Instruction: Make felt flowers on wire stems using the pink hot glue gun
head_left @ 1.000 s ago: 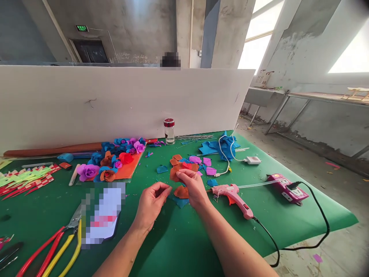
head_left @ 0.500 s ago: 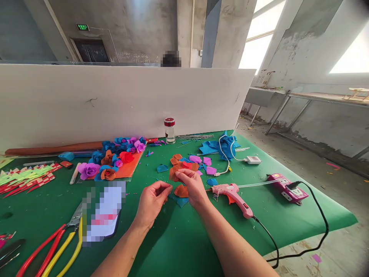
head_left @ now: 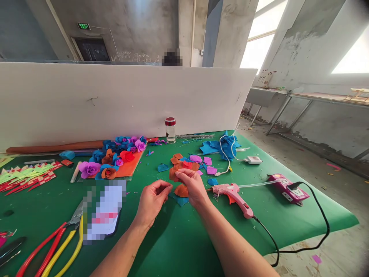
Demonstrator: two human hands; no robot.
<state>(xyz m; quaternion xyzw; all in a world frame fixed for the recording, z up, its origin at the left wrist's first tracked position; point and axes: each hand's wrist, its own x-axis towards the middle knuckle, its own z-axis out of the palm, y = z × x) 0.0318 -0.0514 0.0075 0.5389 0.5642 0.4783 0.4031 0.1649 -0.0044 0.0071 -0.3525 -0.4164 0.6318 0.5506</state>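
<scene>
Thumb and fingers of my right hand (head_left: pixel 194 188) pinch a brown foam or paper petal (head_left: pixel 173 174) above the green table. Just left of it, my left hand (head_left: pixel 152 204) is closed in a pinch; whatever lies between its fingertips is too small to make out. Below the hands, another brown petal (head_left: pixel 180 191) rests on a blue petal (head_left: pixel 182 201). Behind the right hand lie loose purple petals (head_left: pixel 195 159), a red petal (head_left: pixel 187 165) and more brown ones. A pink glue gun (head_left: pixel 234 194) lies right of my right hand, its nozzle towards the wrist.
Finished flowers (head_left: pixel 108 173) sit on an orange sheet at left. A phone (head_left: pixel 105 211) and red-and-yellow-handled cutters (head_left: pixel 69 231) lie nearer. A lidded jar (head_left: pixel 170 130) stands by the white board (head_left: pixel 129 100). The glue gun's black cord (head_left: pixel 319 215) runs from a purple power strip (head_left: pixel 288 188).
The view has shifted very slightly. Both hands keep nearly the same pose, and the brown petal stays in my right hand.
</scene>
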